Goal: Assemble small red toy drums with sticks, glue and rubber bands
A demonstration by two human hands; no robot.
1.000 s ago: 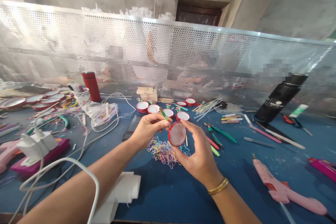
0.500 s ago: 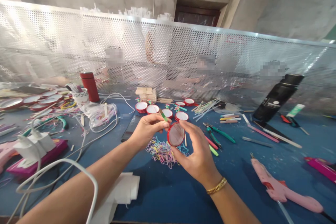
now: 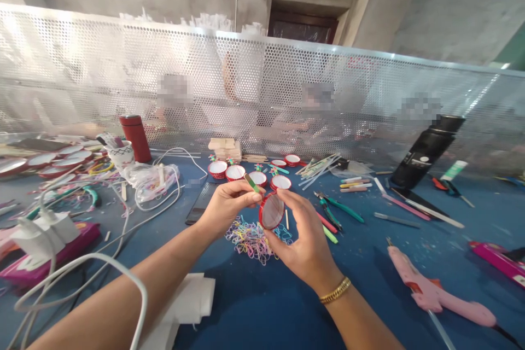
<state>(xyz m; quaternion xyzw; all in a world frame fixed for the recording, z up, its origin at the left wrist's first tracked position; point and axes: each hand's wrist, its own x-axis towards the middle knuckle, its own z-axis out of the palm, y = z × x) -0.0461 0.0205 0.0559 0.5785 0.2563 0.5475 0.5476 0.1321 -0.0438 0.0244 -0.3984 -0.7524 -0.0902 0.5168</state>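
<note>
the left hand [image 3: 229, 199] is closing narrowly, its thumb and finger pinching one green strip [image 3: 251, 183]; the right hand [image 3: 303, 229] is spreading into a curve, its thumb and fingers holding one red-rimmed disc [image 3: 272, 211] on a tilt by its edge. the disc is sitting between the two hands, above the table [image 3: 287, 306], with the strip lying just beside its rim; whether they are touching, i cannot tell. this piece is seeming only partway along: no small ornament is showing on it, though fingers are covering some of its edge. taking the disc as the clock's centre, four red-rimmed dishes [image 3: 281, 182] are standing between ten and twelve, each bearing a little green-and-red ornament [image 3: 258, 167], so those four are looking further along. two more rimmed pieces [image 3: 292, 160] are resting beyond, between twelve and one, showing no ornament i can make out, so they are probably wanting one. one heap of coloured loops [image 3: 252, 240], too tangled for counting, is lying at seven; one phone [image 3: 200, 205] at nine; one pair of pliers [image 3: 344, 209] at three. farther out, one glue gun [image 3: 435, 290] is lying towards four, one black bottle [image 3: 424, 158] is leaning between two and three, and one red flask [image 3: 135, 139] is standing near ten.
</note>
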